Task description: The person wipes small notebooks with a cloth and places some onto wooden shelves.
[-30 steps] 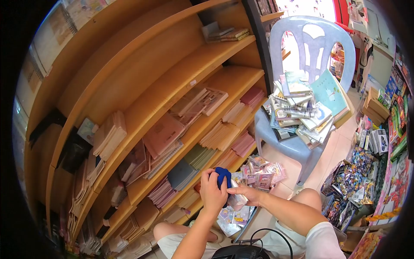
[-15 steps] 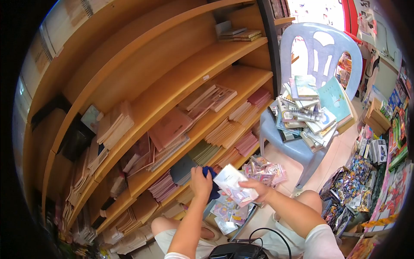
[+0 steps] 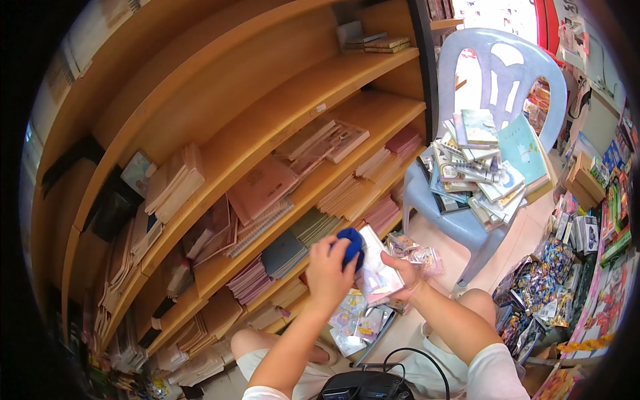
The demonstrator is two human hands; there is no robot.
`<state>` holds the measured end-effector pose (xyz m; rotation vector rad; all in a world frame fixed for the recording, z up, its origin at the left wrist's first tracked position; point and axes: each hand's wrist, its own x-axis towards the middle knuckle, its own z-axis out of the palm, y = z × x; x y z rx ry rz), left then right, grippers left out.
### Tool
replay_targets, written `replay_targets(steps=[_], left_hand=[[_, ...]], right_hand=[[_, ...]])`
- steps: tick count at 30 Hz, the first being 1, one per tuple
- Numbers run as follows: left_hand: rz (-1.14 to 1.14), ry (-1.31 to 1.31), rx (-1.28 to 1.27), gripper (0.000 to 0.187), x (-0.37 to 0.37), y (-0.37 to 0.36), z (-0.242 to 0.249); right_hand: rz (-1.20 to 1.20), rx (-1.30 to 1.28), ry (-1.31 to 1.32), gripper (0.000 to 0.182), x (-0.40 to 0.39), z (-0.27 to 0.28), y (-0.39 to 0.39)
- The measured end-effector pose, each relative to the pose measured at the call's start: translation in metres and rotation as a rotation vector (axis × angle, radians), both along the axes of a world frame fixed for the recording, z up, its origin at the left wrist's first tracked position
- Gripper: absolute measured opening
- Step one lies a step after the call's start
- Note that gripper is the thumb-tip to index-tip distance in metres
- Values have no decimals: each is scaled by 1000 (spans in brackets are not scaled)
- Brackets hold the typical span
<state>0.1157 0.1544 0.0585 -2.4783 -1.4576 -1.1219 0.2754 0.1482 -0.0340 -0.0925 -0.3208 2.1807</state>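
My left hand point(image 3: 329, 270) is closed round a dark blue cloth point(image 3: 351, 247), which touches the left edge of a white notebook point(image 3: 379, 270). The notebook has a pale drawing on its cover, and my right hand point(image 3: 405, 275) grips it by its right side. Below both hands, a tray point(image 3: 379, 333) on the floor holds several illustrated booklets point(image 3: 353, 319). Packets in clear wrap point(image 3: 424, 259) lie on the floor just beyond my right hand.
Wooden shelves point(image 3: 267, 143) with stacked notebooks and papers fill the left side. A blue-grey plastic chair point(image 3: 460, 230) bears a heap of books point(image 3: 477, 167). Packaged goods point(image 3: 550, 287) are piled at the right. A black device point(image 3: 363, 387) with a cable is at my lap.
My left hand and the blue cloth have moved up and right, against the notebook. The notebook is turned more upright in my right hand, and the view has shifted slightly.
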Motion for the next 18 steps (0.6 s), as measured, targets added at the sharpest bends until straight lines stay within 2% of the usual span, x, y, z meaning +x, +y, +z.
replay_targets(steps=[3,6,12,16,18], left_hand=[[-20,6,-109,25,11,-9,-25],[-76,-10,-166,22,19,-23,-31],[-222,-64,-311,23,19,-46,-41],[-477,-3,-517,24,13,-59,-42],[-640,108,-671,23,16,-77,-55]], right_hand=[[-18,11,22,49,7,-15,4],[-110,-85,-13,50,8,-5,3],[-117,27,-36,64,8,-5,4],[-37,133,5,81,8,9,6],[-11,111,133,79,4,16,8]])
